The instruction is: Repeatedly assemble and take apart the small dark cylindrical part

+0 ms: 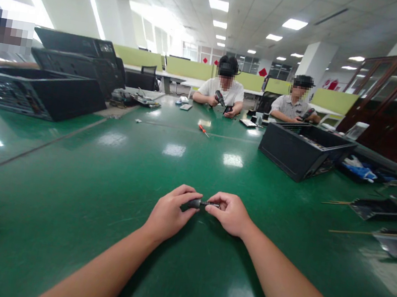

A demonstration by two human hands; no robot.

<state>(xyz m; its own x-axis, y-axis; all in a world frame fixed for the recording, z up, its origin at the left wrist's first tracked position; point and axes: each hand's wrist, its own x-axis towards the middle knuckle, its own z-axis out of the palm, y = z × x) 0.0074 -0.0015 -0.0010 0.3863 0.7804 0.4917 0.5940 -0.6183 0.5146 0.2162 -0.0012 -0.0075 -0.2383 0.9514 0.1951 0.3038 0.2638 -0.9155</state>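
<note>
My left hand (170, 212) is wrapped round the dark handle of a short screwdriver (195, 203), just above the green table (116, 216). Its metal shaft points to the right. The fingers of my right hand (231, 215) are closed on the shaft's far end, and the tip is partly hidden by them. The screwdriver lies roughly level between both hands. Farther off, an orange-handled screwdriver (203, 130) rests on the tabletop.
A black computer case (299, 152) stands at the right, another (52, 95) at the left. Metal parts (388, 208) lie along the right edge. Across the table, one person (219, 91) holds a power drill (220, 97); another person (291, 105) sits farther right.
</note>
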